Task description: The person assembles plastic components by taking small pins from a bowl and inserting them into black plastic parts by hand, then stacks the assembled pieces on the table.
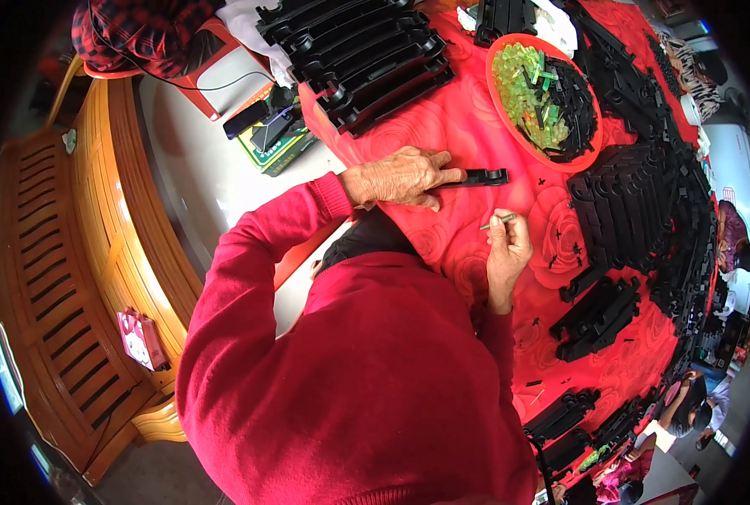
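Observation:
My left hand (404,177) is closed over a short black plastic part (486,177) lying on the red rose-patterned tablecloth (455,223); its fingers cover one end, and the other end points right. A little lower and to the right, my right hand (508,257) pinches a small greenish stick-like piece (498,221) between thumb and fingers. The piece is apart from the black part. Beyond both hands stands an oval red tray (595,151), with yellow-green translucent pieces (518,84) on its left side and small black strips (568,109) on its right.
Long black plastic mouldings (354,59) are stacked at the far left of the cloth. Another black stack (619,206) stands right of my right hand, with more mouldings (598,320) nearer. A green box (274,151) with phones lies left. A wooden bench (63,295) stands farther left; people sit around.

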